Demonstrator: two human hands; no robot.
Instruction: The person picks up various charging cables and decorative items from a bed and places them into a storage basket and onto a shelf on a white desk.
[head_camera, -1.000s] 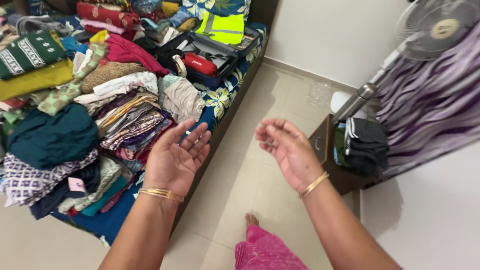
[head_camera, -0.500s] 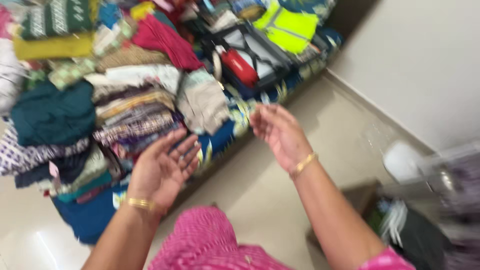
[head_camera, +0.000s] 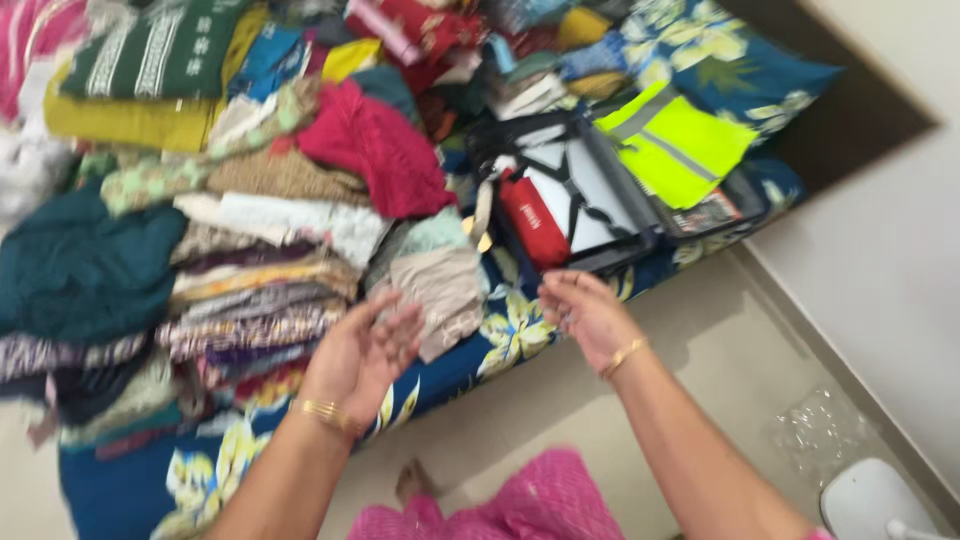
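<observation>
Both the left hand (head_camera: 362, 352) and right hand (head_camera: 588, 317) hover with released grip, empty, beside the folded beige cloth (head_camera: 440, 290), whose long axis runs from the bed's (head_camera: 200, 480) edge toward its middle.

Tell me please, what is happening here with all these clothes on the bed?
A person stands beside a bed with a blue flowered sheet, piled with folded clothes. Both hands are empty and open, palms up. The left hand hovers at the edge of a stack of folded clothes, close to a beige folded cloth. The right hand is just below an open suitcase, which holds a red pouch and has a neon yellow vest on it.
</observation>
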